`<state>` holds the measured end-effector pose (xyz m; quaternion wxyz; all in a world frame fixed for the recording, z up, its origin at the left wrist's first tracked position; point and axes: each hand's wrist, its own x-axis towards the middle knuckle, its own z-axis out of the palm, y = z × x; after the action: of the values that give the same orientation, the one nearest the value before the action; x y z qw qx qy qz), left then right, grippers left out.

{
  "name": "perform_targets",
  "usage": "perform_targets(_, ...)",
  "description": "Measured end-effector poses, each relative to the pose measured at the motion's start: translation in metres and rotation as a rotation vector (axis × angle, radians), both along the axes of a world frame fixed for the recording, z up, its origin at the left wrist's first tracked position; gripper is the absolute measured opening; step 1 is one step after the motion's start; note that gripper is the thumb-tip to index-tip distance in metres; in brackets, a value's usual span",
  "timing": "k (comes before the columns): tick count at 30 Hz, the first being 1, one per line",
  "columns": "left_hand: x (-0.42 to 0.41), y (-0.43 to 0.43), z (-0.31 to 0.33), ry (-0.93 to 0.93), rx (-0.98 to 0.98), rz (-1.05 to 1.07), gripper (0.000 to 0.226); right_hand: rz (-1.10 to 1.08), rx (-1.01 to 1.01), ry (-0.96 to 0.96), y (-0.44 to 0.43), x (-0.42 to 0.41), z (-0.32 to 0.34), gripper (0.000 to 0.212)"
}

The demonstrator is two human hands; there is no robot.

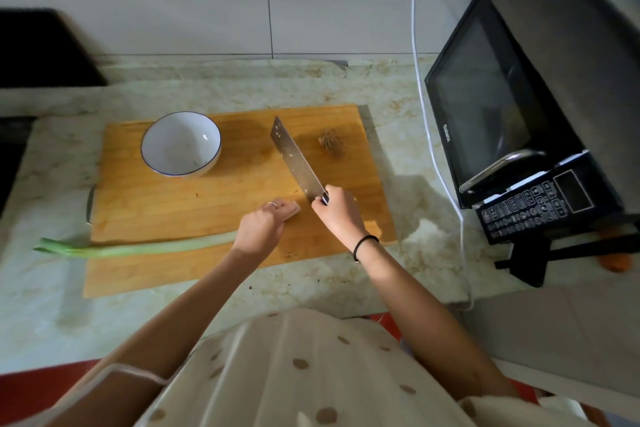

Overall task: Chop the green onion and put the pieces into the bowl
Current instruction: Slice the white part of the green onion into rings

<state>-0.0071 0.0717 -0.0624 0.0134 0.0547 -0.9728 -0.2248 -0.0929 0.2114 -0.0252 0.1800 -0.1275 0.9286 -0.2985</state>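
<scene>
Two hands are at work over a wooden cutting board [166,204] that lies on the table [408,135]. At the board's left edge the green onion [138,248] lies lengthwise, its leafy end hanging off onto the table and its stalk running along the near side toward the left hand [268,220]. That hand is pressed down over the stalk's pale end, fingers curled to pin it. Near the board's far left corner stands the white bowl [180,144], which looks empty save for a speck or two. Just right of the left hand, the right hand [337,210] is clenched around the handle of a cleaver [296,159], whose blade angles away toward the far edge. Near the far right corner sits a small brown tuft [332,146], probably the trimmed root end. Judging by this, chopping has barely begun: almost the whole stalk is uncut, and no pieces have reached the bowl.
</scene>
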Motion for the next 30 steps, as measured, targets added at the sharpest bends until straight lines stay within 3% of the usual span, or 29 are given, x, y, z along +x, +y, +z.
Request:
perform_targets(4, 0.005, 0.001, -0.001, -0.008, 0.02, -0.012, 0.044, 0.029, -0.036, 0.038, 0.011, 0.01, 0.006, 0.037)
perform_targets(11, 0.006, 0.001, 0.003, -0.043, 0.029, 0.0, 0.037, 0.25, 0.204, 0.181, 0.033, 0.044, 0.008, 0.026)
perform_targets(30, 0.007, -0.006, -0.002, 0.01, 0.078, -0.031, 0.032, 0.205, 0.256, 0.129, 0.024, 0.063, 0.009, 0.018)
